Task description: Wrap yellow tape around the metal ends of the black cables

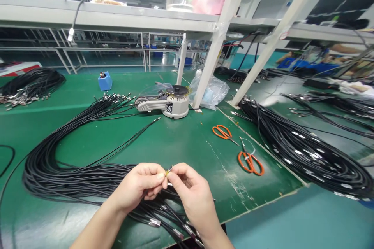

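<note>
My left hand [140, 188] and my right hand [189, 194] meet above the near edge of the green mat [181, 144]. Both are closed in a pinch on the end of a thin black cable [168, 171], where a small yellowish piece shows between the fingertips. Under my hands lies a large bundle of black cables [67, 171] with metal connector ends [154, 222]. The bundle loops to the left and fans out toward the back.
A grey tape dispenser [169, 103] stands at the mat's middle back. Two orange-handled scissors [223, 132] [249, 161] lie to the right. Another cable pile [306, 151] fills the right table. A blue box [104, 81], a plastic bag [212, 91] and white frame posts [216, 42] stand behind.
</note>
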Action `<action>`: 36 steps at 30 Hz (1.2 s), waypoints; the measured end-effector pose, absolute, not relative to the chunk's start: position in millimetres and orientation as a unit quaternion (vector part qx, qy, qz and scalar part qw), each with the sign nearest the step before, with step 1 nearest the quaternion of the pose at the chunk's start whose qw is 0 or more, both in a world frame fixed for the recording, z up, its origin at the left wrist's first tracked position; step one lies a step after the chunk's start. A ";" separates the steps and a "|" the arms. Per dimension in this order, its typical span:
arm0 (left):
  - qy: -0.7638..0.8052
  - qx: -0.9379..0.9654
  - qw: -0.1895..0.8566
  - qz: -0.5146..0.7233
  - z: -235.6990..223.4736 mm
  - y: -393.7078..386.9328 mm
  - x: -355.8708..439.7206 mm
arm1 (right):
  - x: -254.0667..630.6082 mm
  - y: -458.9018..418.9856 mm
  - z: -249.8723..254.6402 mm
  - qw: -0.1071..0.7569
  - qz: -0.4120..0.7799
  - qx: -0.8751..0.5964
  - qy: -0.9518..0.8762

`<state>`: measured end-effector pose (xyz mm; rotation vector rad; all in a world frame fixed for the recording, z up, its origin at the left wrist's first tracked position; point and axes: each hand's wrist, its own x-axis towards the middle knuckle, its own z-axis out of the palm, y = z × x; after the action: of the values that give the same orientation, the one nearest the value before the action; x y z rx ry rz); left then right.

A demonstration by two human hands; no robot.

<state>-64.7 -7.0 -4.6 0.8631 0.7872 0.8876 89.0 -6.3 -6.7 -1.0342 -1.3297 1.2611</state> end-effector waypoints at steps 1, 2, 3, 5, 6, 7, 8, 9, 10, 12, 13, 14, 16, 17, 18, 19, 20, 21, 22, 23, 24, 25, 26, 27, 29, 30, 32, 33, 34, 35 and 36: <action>0.338 0.385 0.760 0.399 -4.9 -7.0 -65.6 | 90.0 -6.3 -6.2 0.498 0.524 -0.419 -0.550; 0.317 0.376 0.777 0.392 -5.4 -7.1 -66.4 | 91.1 -6.1 -5.9 0.499 0.529 -0.408 -0.551; 0.299 0.368 0.792 0.385 -6.2 -7.0 -67.1 | 92.0 -5.7 -5.6 0.499 0.536 -0.394 -0.556; 0.272 0.358 0.814 0.369 -8.4 -6.7 -68.2 | 93.3 -4.0 -5.5 0.494 0.549 -0.356 -0.573; 0.265 0.356 0.820 0.360 -9.8 -6.4 -68.7 | 93.7 -2.6 -5.7 0.490 0.553 -0.337 -0.583; 0.260 0.356 0.825 0.353 -11.4 -6.0 -69.0 | 93.9 -1.0 -6.1 0.487 0.555 -0.319 -0.594; 0.254 0.355 0.830 0.347 -12.9 -5.4 -69.1 | 93.9 1.0 -6.7 0.487 0.555 -0.305 -0.601; 0.249 0.353 0.834 0.343 -14.3 -4.7 -69.1 | 93.9 3.2 -7.6 0.489 0.555 -0.295 -0.605; 0.244 0.352 0.837 0.342 -15.3 -3.9 -69.1 | 94.1 5.6 -8.6 0.489 0.557 -0.289 -0.606; 0.237 0.349 0.838 0.346 -16.1 -1.9 -68.7 | 95.3 10.5 -11.1 0.482 0.573 -0.277 -0.602; 0.234 0.347 0.838 0.350 -15.7 -0.9 -68.5 | 96.3 12.7 -12.4 0.480 0.586 -0.272 -0.594; 0.233 0.345 0.838 0.354 -14.9 -0.1 -68.2 | 97.4 14.5 -13.5 0.480 0.600 -0.267 -0.582; 0.231 0.343 0.836 0.360 -13.0 1.2 -67.6 | 99.3 16.7 -15.0 0.487 0.620 -0.266 -0.555; 0.231 0.343 0.835 0.362 -12.2 1.5 -67.2 | 99.7 17.0 -15.2 0.491 0.624 -0.270 -0.544; 0.230 0.344 0.835 0.363 -11.8 1.8 -66.8 | 99.4 17.0 -15.3 0.493 0.624 -0.276 -0.540; 0.231 0.345 0.834 0.363 -11.8 1.9 -66.4 | 98.5 16.8 -15.1 0.492 0.623 -0.278 -0.541; 0.231 0.348 0.834 0.361 -12.4 2.0 -66.1 | 97.0 16.4 -15.0 0.490 0.621 -0.276 -0.546; 0.232 0.351 0.834 0.357 -13.5 2.3 -66.0 | 94.9 16.2 -15.0 0.489 0.617 -0.270 -0.553; 0.234 0.355 0.834 0.352 -14.9 2.7 -66.0 | 92.7 16.0 -15.1 0.489 0.612 -0.264 -0.563; 0.238 0.360 0.833 0.346 -16.6 3.1 -66.3 | 90.5 16.1 -15.4 0.490 0.604 -0.259 -0.573; 0.243 0.365 0.831 0.342 -18.2 3.6 -66.8 | 88.8 16.4 -15.7 0.491 0.593 -0.256 -0.585; 0.249 0.371 0.828 0.339 -19.4 4.0 -67.4 | 87.9 16.8 -16.1 0.493 0.580 -0.258 -0.595; 0.258 0.378 0.822 0.340 -19.8 4.1 -67.8 | 88.1 17.4 -16.3 0.495 0.568 -0.262 -0.603; 0.269 0.385 0.813 0.343 -19.1 3.6 -67.7 | 89.8 18.1 -16.4 0.495 0.558 -0.269 -0.609; 0.290 0.397 0.794 0.359 -14.3 0.5 -65.0 | 98.0 19.1 -15.7 0.481 0.553 -0.292 -0.615; 0.307 0.408 0.777 0.369 -10.3 -2.2 -61.9 | 104.3 19.2 -14.8 0.468 0.561 -0.308 -0.609; 0.378 0.471 0.696 0.388 -1.0 -9.3 -51.8 | 119.3 17.6 -12.1 0.437 0.589 -0.348 -0.584; 0.428 0.525 0.624 0.390 3.3 -13.2 -45.3 | 127.0 15.9 -10.3 0.422 0.603 -0.365 -0.570; 0.474 0.580 0.542 0.382 6.7 -16.9 -38.7 | 134.2 13.7 -8.5 0.411 0.611 -0.379 -0.560; 0.507 0.632 0.458 0.366 8.8 -20.0 -32.3 | 140.4 11.3 -6.9 0.404 0.612 -0.391 -0.556; 0.523 0.675 0.389 0.347 9.3 -22.5 -26.8 | 145.5 9.0 -5.7 0.398 0.607 -0.401 -0.559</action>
<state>-26.8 -22.5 9.3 1.7153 1.3298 0.8819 145.5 9.0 -5.7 -1.0153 -1.4146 1.5361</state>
